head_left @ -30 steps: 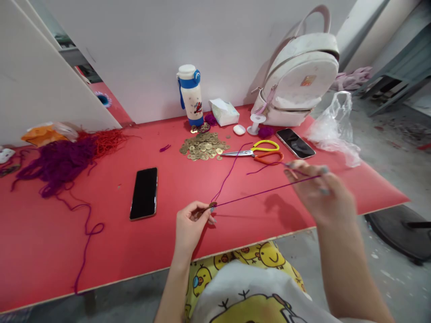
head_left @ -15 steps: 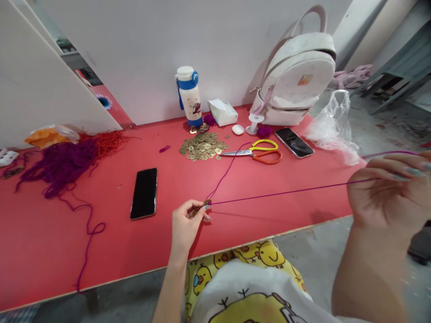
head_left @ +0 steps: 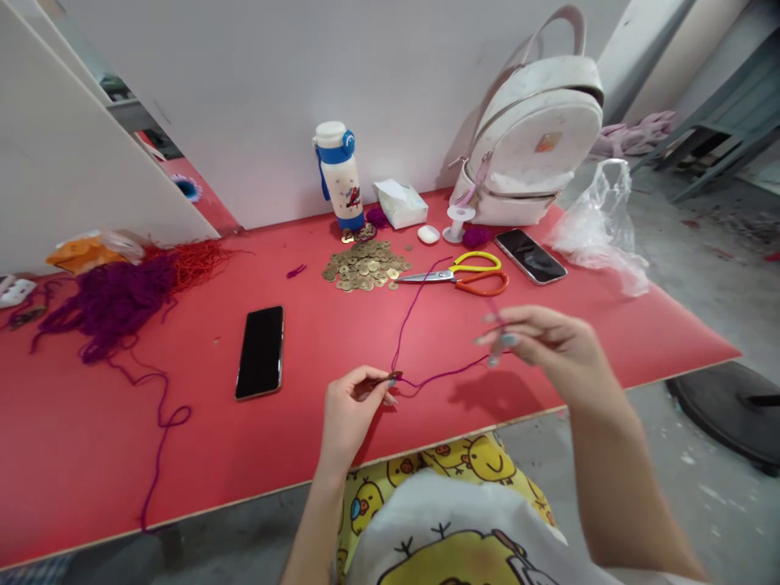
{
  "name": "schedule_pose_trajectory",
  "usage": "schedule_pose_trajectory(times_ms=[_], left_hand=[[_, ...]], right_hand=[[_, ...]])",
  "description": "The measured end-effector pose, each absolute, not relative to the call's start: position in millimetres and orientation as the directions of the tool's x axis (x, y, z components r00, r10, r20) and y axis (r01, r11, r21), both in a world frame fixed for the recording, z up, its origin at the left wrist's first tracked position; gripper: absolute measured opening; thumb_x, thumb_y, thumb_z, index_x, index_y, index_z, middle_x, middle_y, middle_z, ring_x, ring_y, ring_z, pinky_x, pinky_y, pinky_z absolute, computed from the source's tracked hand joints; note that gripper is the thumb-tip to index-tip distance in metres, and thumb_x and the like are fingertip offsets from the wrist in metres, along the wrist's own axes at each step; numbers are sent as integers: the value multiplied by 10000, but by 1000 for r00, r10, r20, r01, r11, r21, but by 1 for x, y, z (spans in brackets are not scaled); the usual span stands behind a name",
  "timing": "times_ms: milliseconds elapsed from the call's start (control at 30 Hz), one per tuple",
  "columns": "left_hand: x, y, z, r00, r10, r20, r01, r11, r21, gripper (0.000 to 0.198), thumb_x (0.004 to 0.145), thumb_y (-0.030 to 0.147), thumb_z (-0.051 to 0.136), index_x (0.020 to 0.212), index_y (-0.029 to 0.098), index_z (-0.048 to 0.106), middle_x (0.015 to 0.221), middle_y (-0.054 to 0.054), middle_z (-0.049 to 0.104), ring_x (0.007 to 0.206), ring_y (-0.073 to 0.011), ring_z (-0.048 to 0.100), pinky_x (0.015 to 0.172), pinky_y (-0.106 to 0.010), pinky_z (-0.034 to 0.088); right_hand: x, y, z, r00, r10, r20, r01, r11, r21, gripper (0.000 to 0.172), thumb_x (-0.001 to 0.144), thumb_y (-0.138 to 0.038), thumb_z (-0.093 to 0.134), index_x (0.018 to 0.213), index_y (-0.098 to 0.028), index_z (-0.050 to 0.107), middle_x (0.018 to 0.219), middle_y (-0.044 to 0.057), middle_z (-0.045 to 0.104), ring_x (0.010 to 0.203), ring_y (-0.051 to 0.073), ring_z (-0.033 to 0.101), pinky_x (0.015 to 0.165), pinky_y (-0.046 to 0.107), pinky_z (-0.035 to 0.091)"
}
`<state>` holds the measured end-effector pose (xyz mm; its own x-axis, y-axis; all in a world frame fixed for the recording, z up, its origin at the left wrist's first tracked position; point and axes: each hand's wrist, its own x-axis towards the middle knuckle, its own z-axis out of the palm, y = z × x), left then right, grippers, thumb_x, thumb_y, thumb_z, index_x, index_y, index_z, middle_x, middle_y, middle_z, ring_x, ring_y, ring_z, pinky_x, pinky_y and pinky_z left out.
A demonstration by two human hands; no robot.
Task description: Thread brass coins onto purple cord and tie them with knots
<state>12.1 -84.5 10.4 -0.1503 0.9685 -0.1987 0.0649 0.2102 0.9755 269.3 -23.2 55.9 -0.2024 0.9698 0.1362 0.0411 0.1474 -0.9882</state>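
My left hand (head_left: 350, 406) hovers over the near edge of the red table (head_left: 426, 341) and pinches a small brass coin (head_left: 385, 379) with a purple cord (head_left: 408, 321) running through it. To its right, my right hand (head_left: 542, 341) pinches the same cord, which sags slack between the two hands. The cord's other end trails back toward the scissors (head_left: 463, 278). A pile of brass coins (head_left: 364, 266) lies further back in the middle of the table.
A black phone (head_left: 261, 351) lies to the left, a second phone (head_left: 530, 256) at the right. At the back stand a bottle (head_left: 338, 175), tissue pack (head_left: 400, 203), white spool (head_left: 455, 222) and backpack (head_left: 536, 138). Purple and red yarn (head_left: 115, 292) is heaped left; a plastic bag (head_left: 600, 223) right.
My right hand had pulled the cord taut far out to the right past the table edge; now it has come back in toward the left hand and the cord hangs slack.
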Motion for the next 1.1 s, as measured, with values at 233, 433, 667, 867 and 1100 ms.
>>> schedule_pose_trajectory(times_ms=[233, 433, 667, 867, 1100], left_hand=[[20, -87, 15, -115, 976, -187, 74, 196, 978, 70, 758, 207, 668, 730, 156, 707, 553, -9, 674, 520, -157, 671, 545, -255, 606], [21, -87, 19, -108, 979, -171, 81, 180, 980, 51, 737, 197, 685, 724, 163, 721, 590, -18, 696, 539, -166, 680, 543, -262, 616], [14, -89, 16, -116, 973, -198, 9, 201, 980, 62, 726, 218, 704, 736, 157, 713, 561, -13, 683, 525, -164, 672, 515, -259, 606], [11, -86, 12, -123, 967, -224, -107, 212, 971, 62, 694, 184, 731, 738, 152, 702, 556, -1, 676, 508, -142, 660, 531, -232, 580], [10, -85, 15, -149, 967, -207, -134, 188, 973, 81, 704, 156, 726, 781, 156, 702, 591, 13, 673, 517, -114, 653, 552, -202, 558]], right_hand=[[221, -16, 49, -409, 908, 95, 122, 157, -980, 162, 828, -332, 684, 825, -176, 727, 682, 32, 694, 600, 152, 664, 589, 271, 556], [194, -16, 34, -515, 857, 20, 51, 54, -997, 179, 915, -346, 563, 848, -190, 619, 801, 41, 716, 675, 147, 678, 662, 286, 545], [193, -18, 24, -633, 772, -52, 151, 57, -987, 154, 962, -303, 481, 877, -201, 559, 715, 4, 672, 623, 130, 625, 660, 264, 499], [197, -21, 22, -651, 757, -61, 194, 89, -977, 203, 982, -317, 448, 925, -200, 605, 638, -29, 598, 583, 120, 558, 606, 235, 437], [196, -23, 18, -643, 762, -80, 251, 111, -962, 239, 980, -261, 434, 992, -184, 661, 632, -27, 572, 552, 105, 540, 587, 222, 420]])
